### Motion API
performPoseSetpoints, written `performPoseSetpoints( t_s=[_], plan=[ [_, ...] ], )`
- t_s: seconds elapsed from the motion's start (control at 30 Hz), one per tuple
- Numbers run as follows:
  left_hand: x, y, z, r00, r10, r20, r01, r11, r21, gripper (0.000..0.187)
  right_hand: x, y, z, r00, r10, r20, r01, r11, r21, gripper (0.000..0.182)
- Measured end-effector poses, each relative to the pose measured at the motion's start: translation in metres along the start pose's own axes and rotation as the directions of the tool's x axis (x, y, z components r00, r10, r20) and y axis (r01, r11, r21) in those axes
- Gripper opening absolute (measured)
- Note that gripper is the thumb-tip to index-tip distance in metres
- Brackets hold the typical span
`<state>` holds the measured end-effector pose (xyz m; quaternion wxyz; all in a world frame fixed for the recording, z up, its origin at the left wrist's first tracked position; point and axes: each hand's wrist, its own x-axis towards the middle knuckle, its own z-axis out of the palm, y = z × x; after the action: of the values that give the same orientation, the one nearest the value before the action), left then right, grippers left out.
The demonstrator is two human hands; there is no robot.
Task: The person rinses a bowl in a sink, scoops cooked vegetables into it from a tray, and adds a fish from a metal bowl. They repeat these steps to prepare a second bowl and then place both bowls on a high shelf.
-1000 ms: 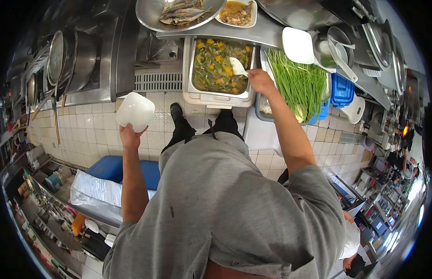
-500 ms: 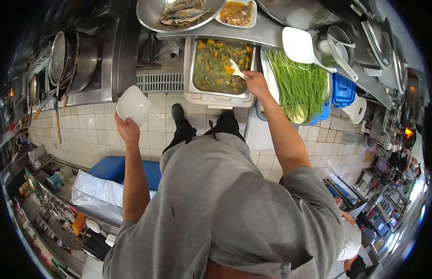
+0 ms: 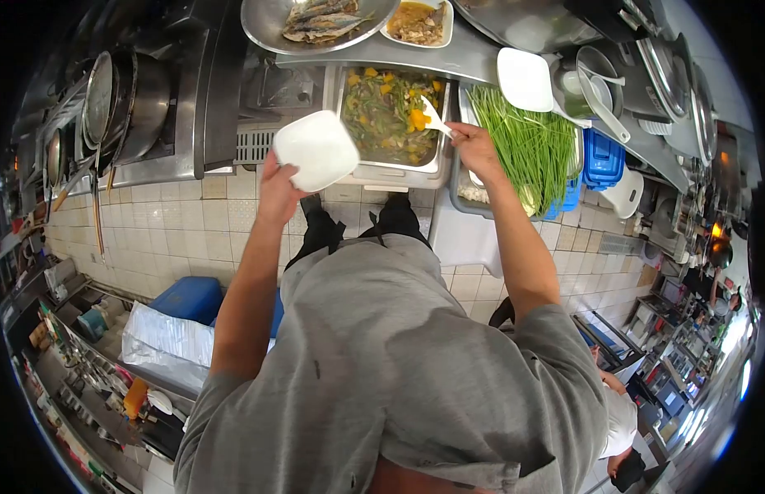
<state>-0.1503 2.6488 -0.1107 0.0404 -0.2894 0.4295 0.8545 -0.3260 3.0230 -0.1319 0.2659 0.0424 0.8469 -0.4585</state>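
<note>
My left hand [image 3: 280,194] grips the edge of a white square bowl [image 3: 316,151], which is tilted and has nothing in it. In my right hand [image 3: 476,150] is the handle of a white serving spoon [image 3: 434,118]. Orange squash pieces [image 3: 418,119] lie on or against the spoon's head, over the right side of a steel pan [image 3: 388,165]. Green vegetable stew [image 3: 384,119] with more orange pieces fills that pan. The bowl is near the pan's left front corner.
Long green chives [image 3: 522,140] lie in a tray to the right, with a white square plate [image 3: 525,79] above them. Fried fish sit in a steel bowl [image 3: 271,33] at the back. Large pots [image 3: 148,107] stand on the left. A co-worker [image 3: 619,424] is at lower right.
My left hand has brought the bowl rightward and up, closer to the pan. My right hand has shifted slightly right, and the spoon now has orange squash at its head.
</note>
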Motion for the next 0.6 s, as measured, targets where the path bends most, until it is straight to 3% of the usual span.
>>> performPoseSetpoints(
  t_s=[0.1,0.2,0.27,0.3,0.33,0.4,0.6],
  plan=[
    [0.028,-0.019,0.037,0.996,-0.067,0.05,0.061,0.992,0.11,0.069,-0.012,-0.022,-0.005,0.996,-0.086,0.035,0.088,0.995,-0.042,0.027],
    [0.044,-0.031,0.075,0.989,-0.143,0.035,0.14,0.987,0.082,0.072,-0.022,-0.04,0.005,0.983,-0.16,0.086,0.163,0.986,-0.027,0.029],
    [0.052,-0.038,0.077,0.987,-0.139,0.079,0.14,0.99,-0.01,0.074,-0.036,-0.068,0.012,0.973,-0.212,0.093,0.231,0.922,-0.311,0.027],
    [0.053,-0.038,0.078,0.983,-0.134,0.128,0.147,0.984,-0.098,0.076,-0.049,-0.086,0.016,0.946,-0.319,0.059,0.307,0.821,-0.482,0.027],
    [0.052,-0.038,0.076,0.983,-0.134,0.128,0.147,0.984,-0.097,0.076,-0.049,-0.087,0.019,0.946,-0.319,0.058,0.307,0.821,-0.481,0.027],
    [0.045,-0.033,0.074,0.985,-0.084,0.153,0.108,0.982,-0.153,0.077,-0.051,-0.086,0.022,0.744,-0.666,0.052,0.456,0.449,-0.768,0.032],
    [0.049,-0.03,0.056,0.982,-0.074,0.173,0.1,0.984,-0.15,0.076,-0.058,-0.103,0.015,0.66,-0.748,-0.066,0.461,0.473,-0.751,0.031]
  ],
)
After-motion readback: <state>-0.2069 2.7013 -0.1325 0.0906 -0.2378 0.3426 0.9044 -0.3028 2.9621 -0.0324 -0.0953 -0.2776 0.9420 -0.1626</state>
